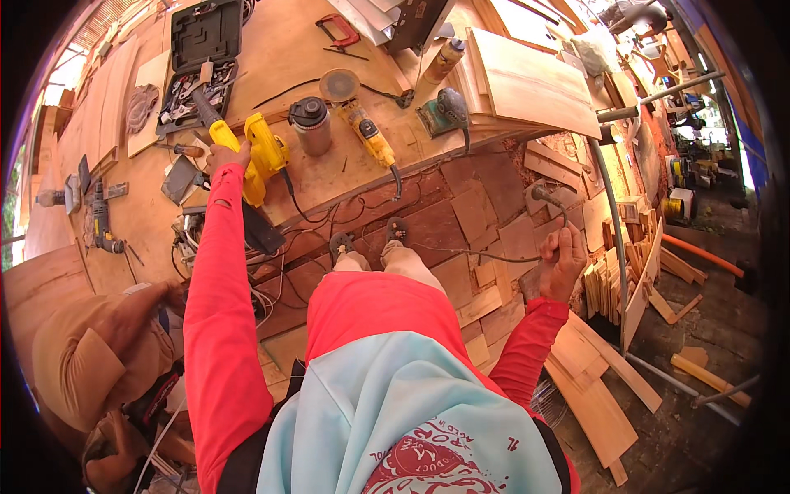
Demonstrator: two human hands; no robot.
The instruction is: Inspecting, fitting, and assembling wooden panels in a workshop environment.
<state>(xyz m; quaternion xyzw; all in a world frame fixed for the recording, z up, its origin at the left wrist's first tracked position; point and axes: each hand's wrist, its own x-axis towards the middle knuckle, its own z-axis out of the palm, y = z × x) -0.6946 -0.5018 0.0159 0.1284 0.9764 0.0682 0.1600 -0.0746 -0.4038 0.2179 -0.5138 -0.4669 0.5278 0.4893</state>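
My left hand point(227, 156) is closed around the handle of a yellow electric blower point(267, 153), whose dark nozzle points away over the workbench point(271, 49). From the blower a black cord hangs past the bench edge. Off to the right, my right hand point(563, 262) pinches a dark power cord point(512, 259). Its thicker dark end point(540, 193) sticks up above the fingers, and the rest runs left toward my feet. Close to the blower stand a grey lidded bottle point(311, 125) and a yellow angle grinder point(370, 136).
An open tool case point(202, 70), a green sander point(444, 114), a red clamp point(338, 31) and stacked boards point(535, 78) occupy the bench. A drill point(102, 218) lies left. Another person point(99, 354) crouches lower left. Cables and wood offcuts point(588, 387) litter the floor; a metal pipe frame point(611, 222) stands right.
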